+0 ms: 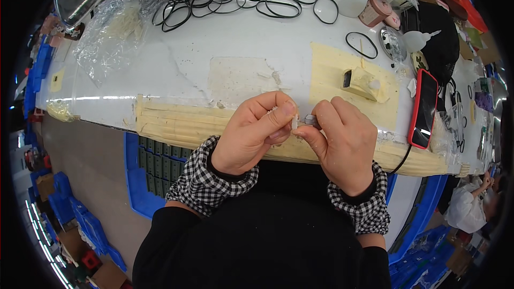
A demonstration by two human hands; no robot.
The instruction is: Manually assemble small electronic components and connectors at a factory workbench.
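Note:
Both hands meet just above the table's near edge, thumbs toward each other. My left hand [257, 128] is closed in a pinch, and a small whitish strip [294, 122] shows at its thumb and fingertips. A small grey block-like piece [309, 119] sticks out from the pinch of my right hand [345, 139], its end close to the whitish strip. Whether the two pieces touch is too small to tell. Pale crumbs cling to the fingers. Black-and-white checked sleeve covers are around both wrists.
Black rubber rings [278, 9] lie heaped at the back. A clear plastic bag [115, 37] is at left. On the right are a yellow-taped block [364, 84] and a red-cased phone [423, 108]. Yellow tape [176, 123] covers the near edge; a blue crate [134, 182] stands below.

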